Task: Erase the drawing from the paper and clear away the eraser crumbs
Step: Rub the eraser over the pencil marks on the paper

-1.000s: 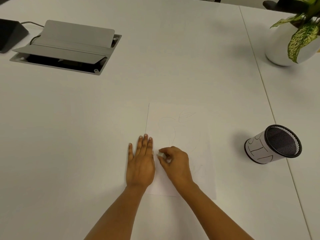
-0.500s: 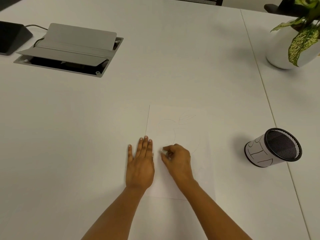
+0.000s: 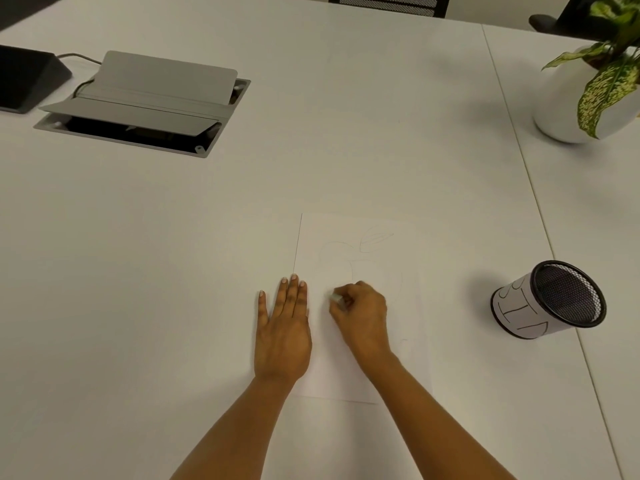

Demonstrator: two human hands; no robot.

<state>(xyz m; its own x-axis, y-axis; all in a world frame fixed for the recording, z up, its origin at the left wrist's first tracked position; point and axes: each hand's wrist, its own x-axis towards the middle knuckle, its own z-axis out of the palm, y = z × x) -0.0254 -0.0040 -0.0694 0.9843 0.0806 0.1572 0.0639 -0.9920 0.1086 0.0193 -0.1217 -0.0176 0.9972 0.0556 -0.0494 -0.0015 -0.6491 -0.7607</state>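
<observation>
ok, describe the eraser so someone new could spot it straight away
On the white table, find the paper near the front edge, with two hands on it. The eraser is the small pale block pinched in the right hand; the left hand lies flat and holds nothing.

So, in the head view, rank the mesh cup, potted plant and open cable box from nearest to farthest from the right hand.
From the right hand:
1. Mesh cup, to its right, on its side.
2. Cable box, far left, lid raised.
3. Potted plant, far right corner.
The last two are close; the plant looks slightly farther.
</observation>
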